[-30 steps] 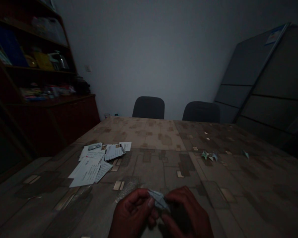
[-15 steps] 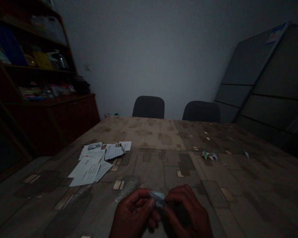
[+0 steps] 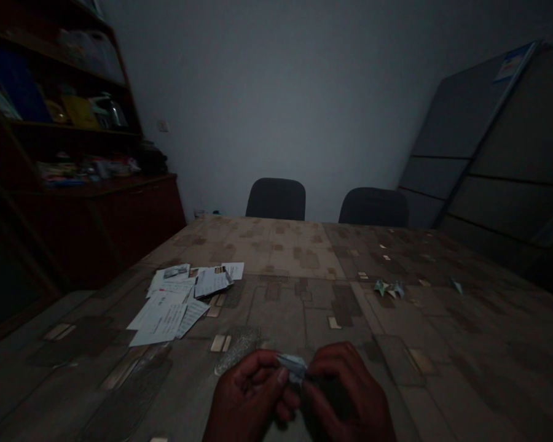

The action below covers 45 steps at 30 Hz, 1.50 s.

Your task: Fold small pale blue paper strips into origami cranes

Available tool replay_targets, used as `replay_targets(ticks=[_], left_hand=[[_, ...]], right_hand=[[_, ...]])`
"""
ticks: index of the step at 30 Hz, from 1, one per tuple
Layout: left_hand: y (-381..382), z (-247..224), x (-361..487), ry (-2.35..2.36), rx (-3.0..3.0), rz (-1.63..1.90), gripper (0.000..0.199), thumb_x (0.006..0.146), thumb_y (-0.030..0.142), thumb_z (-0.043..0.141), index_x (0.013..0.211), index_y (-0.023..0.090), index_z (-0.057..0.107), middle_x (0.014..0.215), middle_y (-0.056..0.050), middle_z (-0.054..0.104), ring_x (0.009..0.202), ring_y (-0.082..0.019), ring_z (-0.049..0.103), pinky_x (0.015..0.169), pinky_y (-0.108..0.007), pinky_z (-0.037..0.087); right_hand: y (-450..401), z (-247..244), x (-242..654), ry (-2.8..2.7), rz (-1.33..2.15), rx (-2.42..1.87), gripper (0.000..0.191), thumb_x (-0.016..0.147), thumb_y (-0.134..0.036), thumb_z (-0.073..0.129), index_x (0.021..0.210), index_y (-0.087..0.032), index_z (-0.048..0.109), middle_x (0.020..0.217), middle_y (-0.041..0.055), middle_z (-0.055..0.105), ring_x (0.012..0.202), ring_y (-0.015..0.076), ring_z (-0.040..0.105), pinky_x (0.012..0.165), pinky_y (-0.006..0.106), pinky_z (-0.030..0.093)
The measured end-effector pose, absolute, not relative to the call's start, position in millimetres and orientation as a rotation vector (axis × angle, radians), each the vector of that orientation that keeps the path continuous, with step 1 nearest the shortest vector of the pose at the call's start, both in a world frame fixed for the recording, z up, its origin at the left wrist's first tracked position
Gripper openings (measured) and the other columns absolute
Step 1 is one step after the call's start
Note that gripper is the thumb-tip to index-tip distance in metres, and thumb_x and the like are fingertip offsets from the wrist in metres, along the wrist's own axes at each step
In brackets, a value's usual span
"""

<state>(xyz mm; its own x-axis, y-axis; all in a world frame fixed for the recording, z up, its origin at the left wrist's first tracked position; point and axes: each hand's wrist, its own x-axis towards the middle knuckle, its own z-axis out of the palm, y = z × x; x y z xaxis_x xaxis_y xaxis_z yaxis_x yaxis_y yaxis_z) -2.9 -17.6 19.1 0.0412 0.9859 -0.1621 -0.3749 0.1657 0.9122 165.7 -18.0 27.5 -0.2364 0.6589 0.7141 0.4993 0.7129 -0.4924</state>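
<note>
**Folded paper [image 3: 294, 364] pinched between your two hands**

Your left hand [image 3: 251, 396] grips its left end, thumb against forefinger; your right hand [image 3: 352, 390] closes its fingertips on the right end, above the near part of the table [image 3: 281, 313]. You seem to be working a fold, which calls for a steady left pinch and small right-finger pressure. Printed papers [image 3: 159, 319] lie ahead-left, small folded pieces [image 3: 384, 286] ahead-right, chairs [image 3: 276, 199] beyond. None touches your hands; dimness hides the creases.

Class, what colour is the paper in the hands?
The folded paper looks pale bluish grey, shown in the head view.
</note>
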Motion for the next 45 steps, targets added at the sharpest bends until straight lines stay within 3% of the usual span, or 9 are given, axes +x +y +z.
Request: replay_targets(ticks=[24,31,35,40,45], left_hand=[[-18.2,25.9,-1.7,1.022,0.812,1.251,0.038,0.062,0.045,0.086,0.077,0.013,0.070,0.051,-0.003,0.070,0.045,-0.013,0.058,0.049,-0.023,0.044],[-19.8,32.3,2.1,1.073,0.833,1.257,0.032,0.063,0.034,0.084,0.081,0.014,0.067,0.048,0.000,0.067,0.039,-0.012,0.057,0.039,-0.018,0.039],[-19.1,30.5,2.2,1.029,0.832,1.251,0.028,0.066,0.028,0.082,0.069,0.018,0.056,0.046,0.003,0.065,0.038,-0.010,0.056,0.039,-0.016,0.037],[-20.3,28.3,0.1,1.034,0.898,1.192,0.022,0.070,0.031,0.077,0.072,0.016,0.060,0.051,-0.001,0.068,0.040,-0.010,0.054,0.042,-0.018,0.040],[-24.0,33.2,3.4,1.054,0.931,1.232,0.026,0.056,0.017,0.082,0.070,0.017,0.060,0.052,0.006,0.061,0.047,-0.008,0.053,0.046,-0.016,0.037]], right_hand=[[-16.1,24.2,164.1,-1.944,0.371,-0.850,0.018,0.084,-0.007,0.056,0.092,-0.021,0.062,0.084,0.0036,0.063,0.079,0.0191,0.062,0.068,0.029,0.052],[-16.1,20.0,163.1,-1.905,0.329,-0.932,0.019,0.078,-0.006,0.062,0.089,-0.021,0.058,0.081,0.0005,0.063,0.075,0.0172,0.061,0.065,0.026,0.050],[-18.8,16.8,161.2,-1.843,0.370,-1.032,0.023,0.074,-0.007,0.061,0.092,-0.021,0.057,0.076,-0.0016,0.059,0.066,0.0152,0.059,0.059,0.023,0.049],[-18.4,19.0,161.4,-1.821,0.362,-1.047,0.025,0.074,-0.006,0.059,0.092,-0.022,0.058,0.075,-0.0021,0.060,0.064,0.0145,0.060,0.059,0.021,0.049],[-18.6,22.2,159.5,-1.794,0.367,-1.047,0.026,0.072,-0.005,0.060,0.092,-0.023,0.058,0.075,-0.0017,0.061,0.065,0.0153,0.059,0.059,0.022,0.048]])
